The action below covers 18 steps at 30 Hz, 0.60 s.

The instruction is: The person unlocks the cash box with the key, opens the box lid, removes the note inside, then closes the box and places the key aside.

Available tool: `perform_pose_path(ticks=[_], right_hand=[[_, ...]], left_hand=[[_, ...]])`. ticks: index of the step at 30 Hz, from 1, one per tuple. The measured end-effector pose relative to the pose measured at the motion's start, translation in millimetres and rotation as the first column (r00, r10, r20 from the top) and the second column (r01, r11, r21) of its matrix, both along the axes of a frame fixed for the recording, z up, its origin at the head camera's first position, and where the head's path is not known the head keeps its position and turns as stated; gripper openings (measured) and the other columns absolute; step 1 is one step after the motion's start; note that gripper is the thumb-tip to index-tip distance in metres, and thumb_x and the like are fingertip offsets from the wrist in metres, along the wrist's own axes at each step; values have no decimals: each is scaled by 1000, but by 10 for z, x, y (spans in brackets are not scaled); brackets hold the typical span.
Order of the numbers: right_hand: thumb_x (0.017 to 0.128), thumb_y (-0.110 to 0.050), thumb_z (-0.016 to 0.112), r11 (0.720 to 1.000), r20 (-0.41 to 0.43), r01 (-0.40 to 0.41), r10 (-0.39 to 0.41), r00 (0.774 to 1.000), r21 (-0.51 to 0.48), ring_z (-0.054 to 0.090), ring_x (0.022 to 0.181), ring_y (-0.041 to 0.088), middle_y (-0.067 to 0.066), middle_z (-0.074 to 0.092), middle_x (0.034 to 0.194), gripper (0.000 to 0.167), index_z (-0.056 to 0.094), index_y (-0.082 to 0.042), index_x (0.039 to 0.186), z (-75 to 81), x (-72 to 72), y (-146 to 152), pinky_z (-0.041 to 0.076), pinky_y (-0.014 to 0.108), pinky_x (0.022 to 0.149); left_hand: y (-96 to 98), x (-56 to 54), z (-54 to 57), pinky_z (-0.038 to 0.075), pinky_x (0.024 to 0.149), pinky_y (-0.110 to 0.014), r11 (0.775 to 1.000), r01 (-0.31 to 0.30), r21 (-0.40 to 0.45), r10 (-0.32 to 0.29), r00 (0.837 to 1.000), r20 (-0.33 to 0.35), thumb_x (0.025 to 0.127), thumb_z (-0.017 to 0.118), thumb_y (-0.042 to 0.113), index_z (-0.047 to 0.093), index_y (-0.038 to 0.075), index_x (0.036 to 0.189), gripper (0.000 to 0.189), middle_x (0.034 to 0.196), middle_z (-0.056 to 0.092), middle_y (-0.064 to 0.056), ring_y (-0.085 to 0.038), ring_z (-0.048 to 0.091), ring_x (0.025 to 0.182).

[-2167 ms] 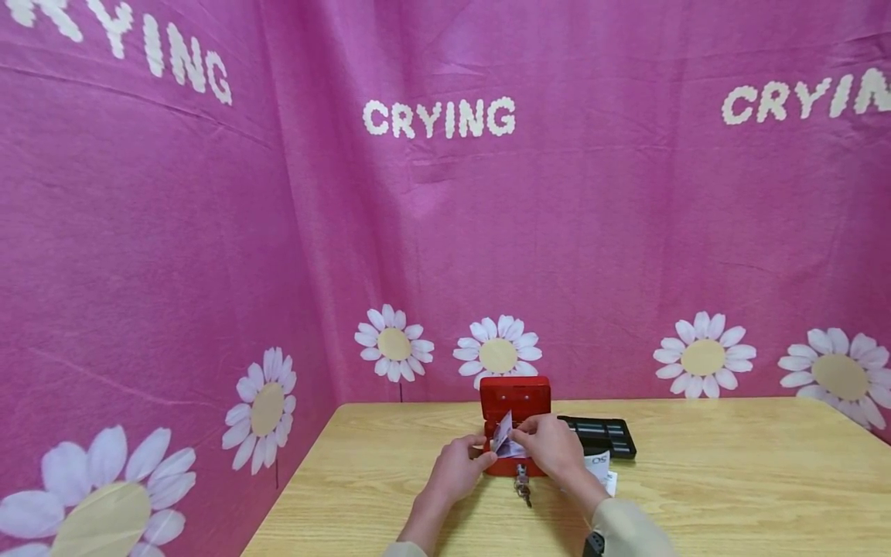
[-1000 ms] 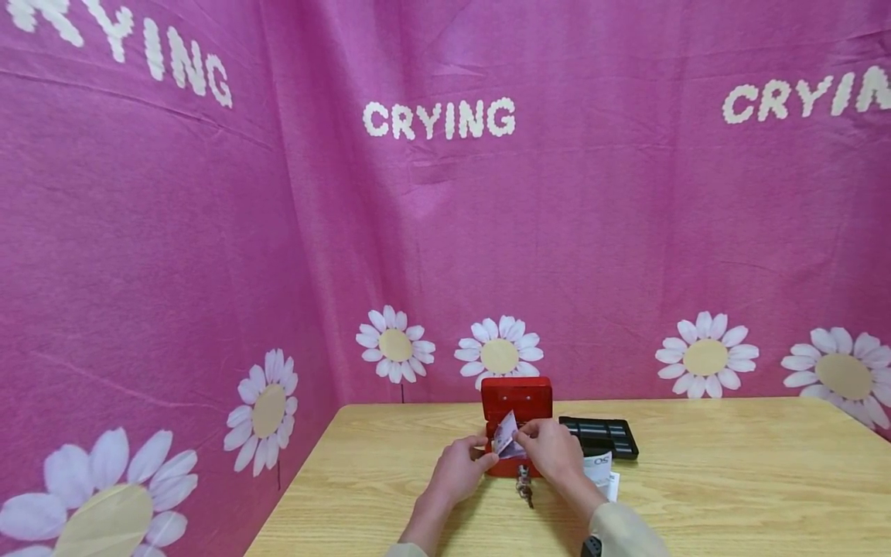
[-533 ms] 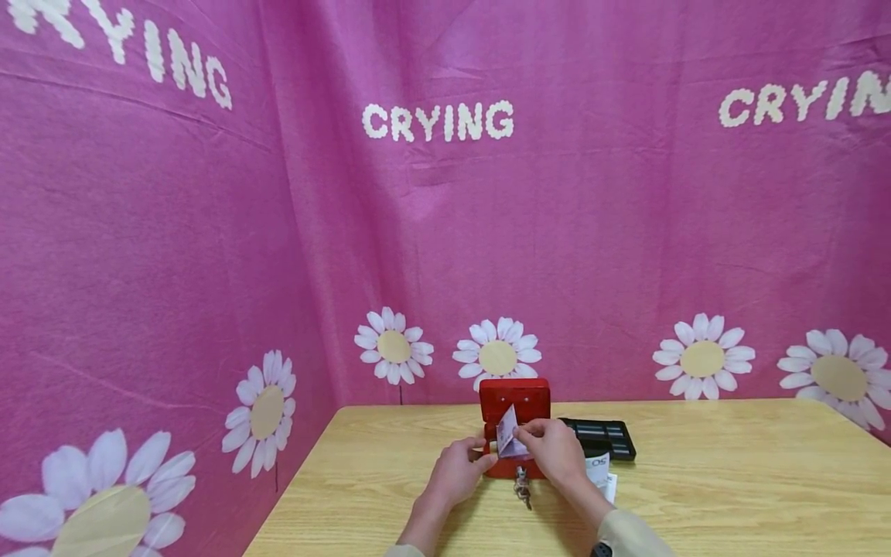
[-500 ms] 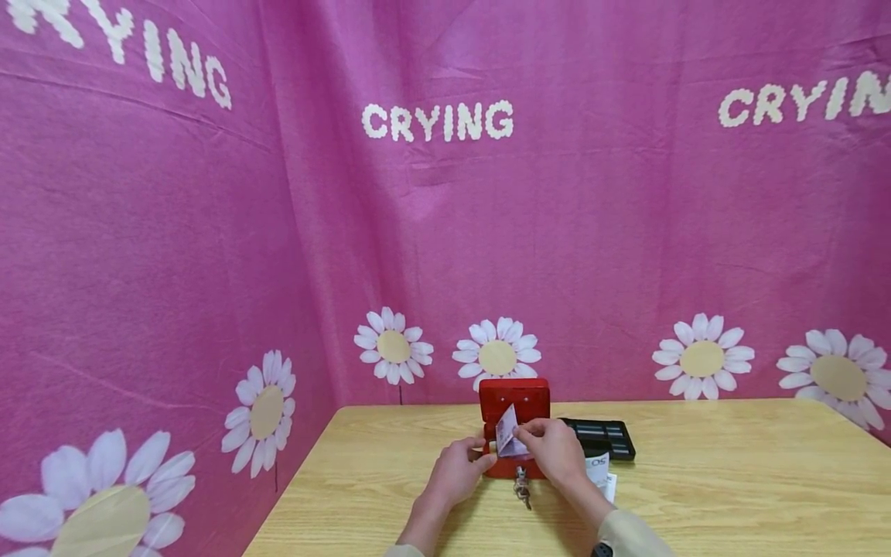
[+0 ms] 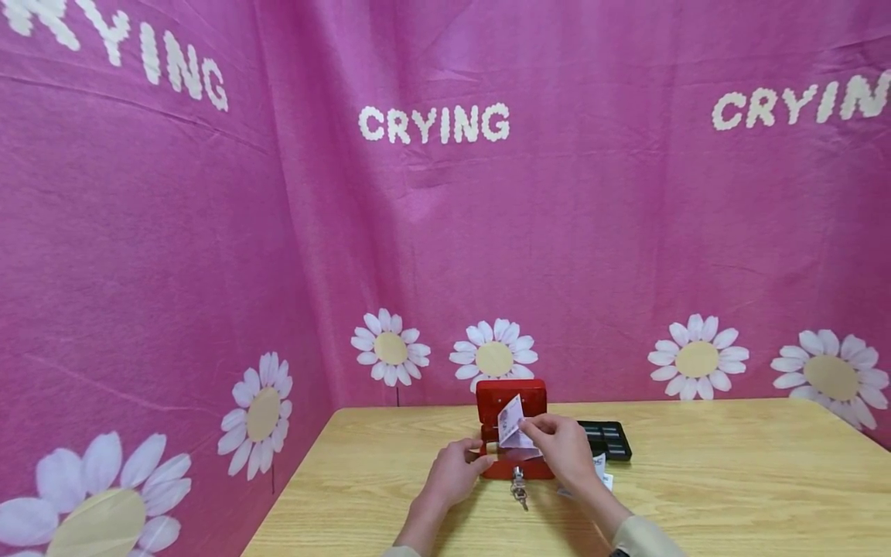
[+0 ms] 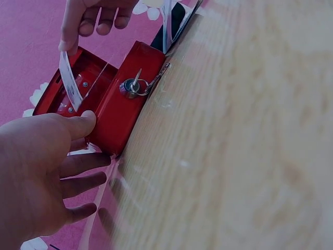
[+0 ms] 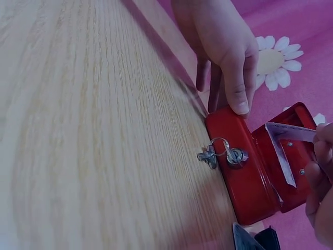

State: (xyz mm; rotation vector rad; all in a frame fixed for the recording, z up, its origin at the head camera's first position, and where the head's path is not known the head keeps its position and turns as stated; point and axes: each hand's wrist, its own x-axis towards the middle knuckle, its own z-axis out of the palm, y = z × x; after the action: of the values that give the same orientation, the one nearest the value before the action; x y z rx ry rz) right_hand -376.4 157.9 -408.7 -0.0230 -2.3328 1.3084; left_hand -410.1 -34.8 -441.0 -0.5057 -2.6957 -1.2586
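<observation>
A red metal cash box (image 5: 501, 469) stands on the table with its lid (image 5: 511, 389) up and a bunch of keys (image 5: 519, 492) hanging from its front lock. My left hand (image 5: 452, 472) steadies the box's left end, thumb on the front corner and fingers along the side, as the left wrist view shows. Over the box, my right hand (image 5: 567, 450) pinches a folded purple banknote (image 5: 510, 418) between thumb and fingers. The note (image 7: 283, 151) hangs bent in a V in the right wrist view. Most of the box's inside is hidden behind note and hand.
Right of the box lies a black coin tray (image 5: 616, 442) with compartments. Pale banknotes (image 5: 600, 466) lie in front of it, partly covered by my right arm. The wooden table (image 5: 731, 480) meets a pink daisy-print curtain (image 5: 592, 255) at the back and left.
My right hand has moved slightly up and right with the folded banknote, which now stands higher above the box. My left hand has stayed at the box's left end.
</observation>
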Motion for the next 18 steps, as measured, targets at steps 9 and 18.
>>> perform_pose_path(ticks=[9,18], right_hand=[[88,-32,75,1000,-21,12,-12,1000,-3,48,64,7,-3,64,69,22,79,-12,94,50,109,143,39,23,60],[89,-36,74,1000,-31,-3,3,1000,-4,55,72,5,2,75,83,25,79,-13,96,130,228,319,43,22,64]], left_hand=[[-3,29,4,53,83,-41,999,28,17,-27,999,-26,92,71,23,67,-1,122,39,105,74,-11,-20,68,93],[-4,22,15,54,80,-38,999,27,24,-27,999,-17,92,71,23,67,-1,123,39,103,74,-9,-17,68,91]])
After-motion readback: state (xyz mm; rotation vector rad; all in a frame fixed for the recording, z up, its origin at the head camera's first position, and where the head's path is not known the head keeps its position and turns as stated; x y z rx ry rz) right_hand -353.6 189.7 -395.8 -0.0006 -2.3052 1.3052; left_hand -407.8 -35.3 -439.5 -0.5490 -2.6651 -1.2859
